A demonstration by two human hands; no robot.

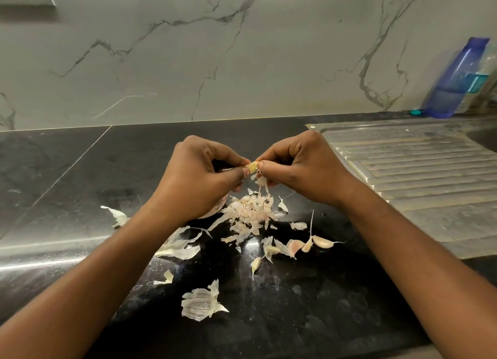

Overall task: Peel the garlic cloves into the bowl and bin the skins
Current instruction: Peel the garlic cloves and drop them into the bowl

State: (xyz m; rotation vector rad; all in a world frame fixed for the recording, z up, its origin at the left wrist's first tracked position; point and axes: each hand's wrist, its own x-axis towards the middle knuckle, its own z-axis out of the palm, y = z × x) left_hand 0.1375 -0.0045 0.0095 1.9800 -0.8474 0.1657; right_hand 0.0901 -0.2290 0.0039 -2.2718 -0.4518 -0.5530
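Note:
My left hand [199,175] and my right hand [298,167] meet above the black counter, both pinching one pale garlic clove [252,167] between thumbs and fingers. Loose skin [261,182] hangs from the clove under my right fingers. Below lies a heap of papery skins [251,213]. Several unpeeled cloves [309,244] lie to the right of the heap, and another clove [255,264] lies nearer me. A pale rounded object [216,210], perhaps the bowl, shows under my left wrist, mostly hidden.
Bigger skin pieces lie scattered on the counter [80,175]: one at the front [200,303], one at the left [118,216]. A steel sink drainboard [419,170] fills the right. A blue bottle [454,81] leans on the marble wall at far right.

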